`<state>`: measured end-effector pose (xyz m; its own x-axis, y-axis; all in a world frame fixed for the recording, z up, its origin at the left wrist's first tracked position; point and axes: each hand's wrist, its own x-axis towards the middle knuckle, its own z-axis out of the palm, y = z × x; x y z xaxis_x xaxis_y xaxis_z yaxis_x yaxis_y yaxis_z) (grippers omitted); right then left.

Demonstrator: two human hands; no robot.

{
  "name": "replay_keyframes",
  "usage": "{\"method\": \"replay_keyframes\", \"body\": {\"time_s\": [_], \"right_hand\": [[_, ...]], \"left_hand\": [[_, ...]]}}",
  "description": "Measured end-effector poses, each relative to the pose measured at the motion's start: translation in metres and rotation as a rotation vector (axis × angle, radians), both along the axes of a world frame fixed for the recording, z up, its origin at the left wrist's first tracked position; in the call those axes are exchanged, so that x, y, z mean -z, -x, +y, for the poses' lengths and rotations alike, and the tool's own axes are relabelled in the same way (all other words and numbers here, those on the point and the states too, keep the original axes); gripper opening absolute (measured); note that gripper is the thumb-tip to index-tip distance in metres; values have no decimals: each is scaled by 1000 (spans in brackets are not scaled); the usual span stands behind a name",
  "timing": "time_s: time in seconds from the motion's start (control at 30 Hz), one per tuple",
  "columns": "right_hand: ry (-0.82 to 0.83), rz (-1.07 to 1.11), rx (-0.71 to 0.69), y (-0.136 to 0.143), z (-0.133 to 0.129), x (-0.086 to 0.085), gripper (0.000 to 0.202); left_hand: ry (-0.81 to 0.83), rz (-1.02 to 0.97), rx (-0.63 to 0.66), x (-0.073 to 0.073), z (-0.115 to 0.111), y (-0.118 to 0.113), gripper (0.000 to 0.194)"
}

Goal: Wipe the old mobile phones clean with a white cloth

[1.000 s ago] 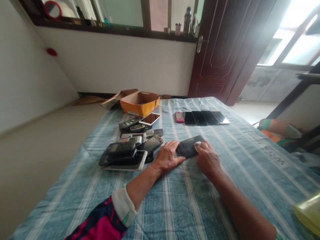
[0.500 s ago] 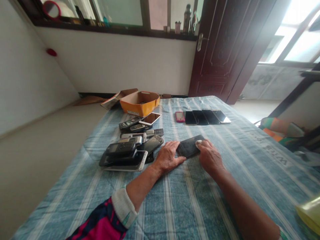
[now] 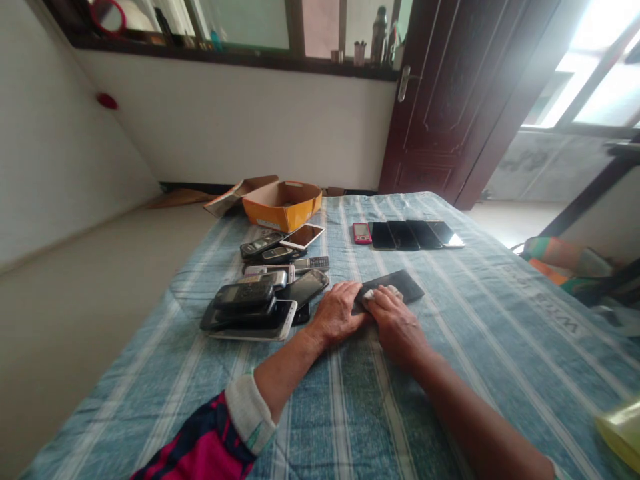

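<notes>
Broadly, a striped blue cloth (image 3: 320,413) fills most of the view, with a dark red door (image 3: 445,93) beyond it. Across the cloth two arms reach inward and forward, the left from the lower left with a pink and navy sleeve (image 3: 205,440) ending in a pale cuff above the wrist, the right from the lower right with its forearm bare. An orange box (image 3: 283,210) stands open near the far left side. Nearer on the same side lies a loose heap of phones (image 3: 245,300), some stacked on one another, just beside the left hand. Farther off on the right, a row of dark phones (image 3: 400,235) lies flat, overlapping. The left hand (image 3: 336,315) is palm down, its fingers curved and its thumb stretched toward the right hand, gripping the left end of a dark phone (image 3: 406,285). That phone lies flat on the cloth between the heap and the row, nearer the person than the row, tilted so its right end points slightly away. The right hand (image 3: 397,327) bends over it from the near side, closed on a white wad (image 3: 369,294) pressed against the phone's left part. A small pink phone (image 3: 362,233) sits at the row's left end.
</notes>
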<state>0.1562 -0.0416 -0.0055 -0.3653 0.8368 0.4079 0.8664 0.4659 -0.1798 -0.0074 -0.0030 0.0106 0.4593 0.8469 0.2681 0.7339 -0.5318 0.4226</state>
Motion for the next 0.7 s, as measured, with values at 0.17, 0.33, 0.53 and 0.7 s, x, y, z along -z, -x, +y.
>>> {"method": "replay_keyframes", "body": {"time_s": [0.17, 0.33, 0.53, 0.7], "right_hand": [[34, 84, -30, -2, 10, 2, 42], [59, 86, 197, -36, 34, -3, 43], [42, 96, 238, -41, 33, 0, 43], [72, 150, -101, -5, 17, -3, 44]], "left_hand": [[-11, -15, 10, 2, 1, 0, 47], [-10, -3, 8, -2, -1, 1, 52], [-5, -5, 0, -4, -2, 1, 53], [-12, -27, 16, 0, 0, 1, 44]]}}
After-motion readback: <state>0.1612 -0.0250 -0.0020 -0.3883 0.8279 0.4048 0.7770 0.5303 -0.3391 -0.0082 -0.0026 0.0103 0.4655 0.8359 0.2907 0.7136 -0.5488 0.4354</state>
